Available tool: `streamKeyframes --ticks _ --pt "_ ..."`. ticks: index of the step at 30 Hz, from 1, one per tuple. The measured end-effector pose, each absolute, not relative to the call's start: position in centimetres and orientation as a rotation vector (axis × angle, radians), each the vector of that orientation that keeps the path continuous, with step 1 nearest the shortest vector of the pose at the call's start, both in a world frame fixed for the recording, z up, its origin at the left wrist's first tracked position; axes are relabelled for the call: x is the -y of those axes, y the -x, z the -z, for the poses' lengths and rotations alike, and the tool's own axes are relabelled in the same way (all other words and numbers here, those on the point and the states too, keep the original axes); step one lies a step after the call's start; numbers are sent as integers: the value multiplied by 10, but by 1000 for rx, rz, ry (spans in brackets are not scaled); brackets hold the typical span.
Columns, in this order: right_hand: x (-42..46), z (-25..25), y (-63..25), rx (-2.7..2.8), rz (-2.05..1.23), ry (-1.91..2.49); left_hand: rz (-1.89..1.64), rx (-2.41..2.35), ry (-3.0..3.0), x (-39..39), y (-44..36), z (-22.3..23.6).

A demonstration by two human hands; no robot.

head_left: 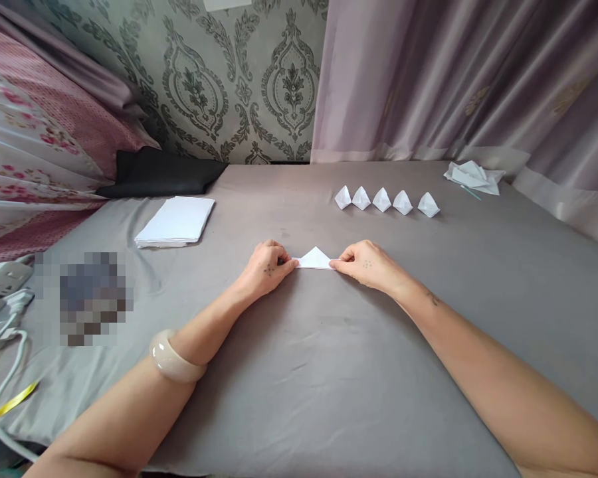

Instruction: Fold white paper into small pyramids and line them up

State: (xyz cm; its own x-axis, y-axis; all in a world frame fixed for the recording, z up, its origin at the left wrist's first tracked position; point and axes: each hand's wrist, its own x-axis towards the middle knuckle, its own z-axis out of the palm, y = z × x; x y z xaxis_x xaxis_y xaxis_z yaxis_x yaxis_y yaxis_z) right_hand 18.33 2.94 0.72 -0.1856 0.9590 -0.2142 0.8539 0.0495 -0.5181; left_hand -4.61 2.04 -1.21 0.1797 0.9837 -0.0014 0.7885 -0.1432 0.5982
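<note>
A small white paper folded into a triangle [315, 258] lies on the grey sheet [289, 372] in front of me. My left hand [268, 265] pinches its left corner with curled fingers. My right hand [363, 264] pinches its right corner the same way. Both hands rest on the sheet, and a pale bangle [173, 358] sits on my left wrist. Behind the triangle stands a row of several folded white paper shapes [381, 200].
A stack of flat white sheets [175, 222] lies at the back left, by a black cushion [164, 171]. Crumpled white paper [473, 176] sits at the back right near the curtain. A power strip with a white cable [0, 292] is at the left edge.
</note>
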Motion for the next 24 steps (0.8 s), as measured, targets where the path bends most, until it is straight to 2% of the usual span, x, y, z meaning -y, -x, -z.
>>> streamKeyframes --ticks 8,13,16,19,24 --pt "-25 -7 -186 2168 -638 1893 -554 -1670 -2149 -17 45 18" --pt "-25 -4 -192 2178 -649 1873 -511 -1567 -2595 -13 40 20" --pt "-19 1 -184 2220 -387 1709 -379 -1340 -2890 -9 36 16" --pt "-4 5 -166 2435 -142 1356 -209 -1234 -2984 -4 30 9" --pt "22 6 -146 2573 -90 1295 -30 -1336 -2926 7 23 4"
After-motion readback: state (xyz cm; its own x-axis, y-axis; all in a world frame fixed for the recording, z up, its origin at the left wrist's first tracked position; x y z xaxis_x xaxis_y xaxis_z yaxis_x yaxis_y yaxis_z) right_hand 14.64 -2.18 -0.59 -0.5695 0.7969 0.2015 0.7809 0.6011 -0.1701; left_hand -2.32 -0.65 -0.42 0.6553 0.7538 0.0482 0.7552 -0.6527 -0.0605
